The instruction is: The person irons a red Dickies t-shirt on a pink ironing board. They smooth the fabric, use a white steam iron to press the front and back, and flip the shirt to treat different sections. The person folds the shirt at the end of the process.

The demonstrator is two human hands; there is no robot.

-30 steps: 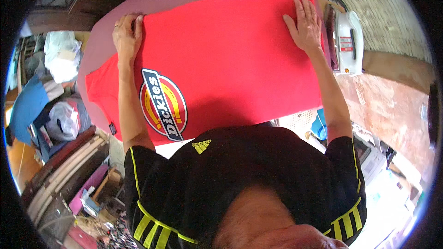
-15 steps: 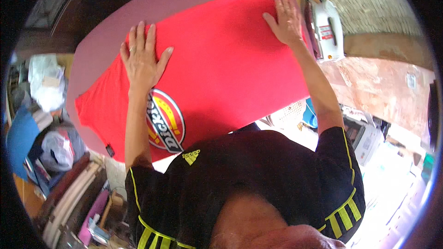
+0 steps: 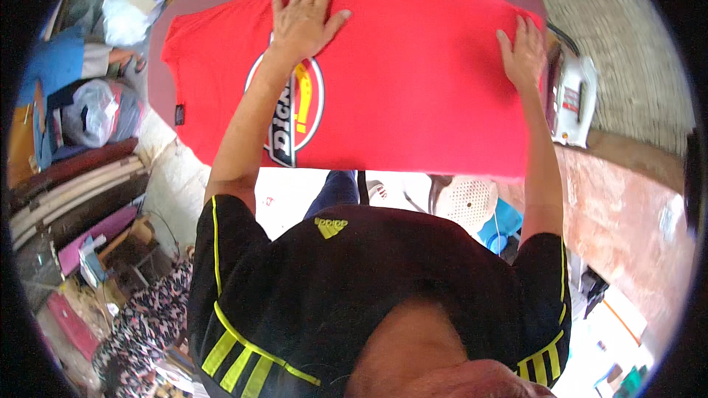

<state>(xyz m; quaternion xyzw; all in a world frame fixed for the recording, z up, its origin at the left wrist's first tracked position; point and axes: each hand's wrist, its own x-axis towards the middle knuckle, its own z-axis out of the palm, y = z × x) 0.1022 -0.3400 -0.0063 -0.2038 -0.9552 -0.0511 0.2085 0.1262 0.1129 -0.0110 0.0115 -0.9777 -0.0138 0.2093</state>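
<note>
A red T-shirt [image 3: 413, 81] lies spread flat over an ironing board with a mauve cover [image 3: 169, 48]. A round printed emblem in black, white, red and yellow [image 3: 308, 107] shows on the shirt, partly covered by my left forearm. Flat on the cloth near the far edge rests my left hand [image 3: 304, 23], its fingers stretched out. My right hand [image 3: 525, 59] presses open on the shirt's right end. Just right of it, a white iron [image 3: 577, 99] stands beside the board's end. A small dark label [image 3: 179, 114] sits at the shirt's left end.
Plastic bags [image 3: 133, 0] and piled goods line the left side, with stacked long boards [image 3: 81, 184] below them. A perforated plastic stool [image 3: 468, 203] stands under the board's near edge. A wooden surface [image 3: 612, 191] lies at right.
My view has turned, so the board and shirt sit more level and further right in it. Both hands stay flat on the shirt; the emblem shows nearer the left hand.
</note>
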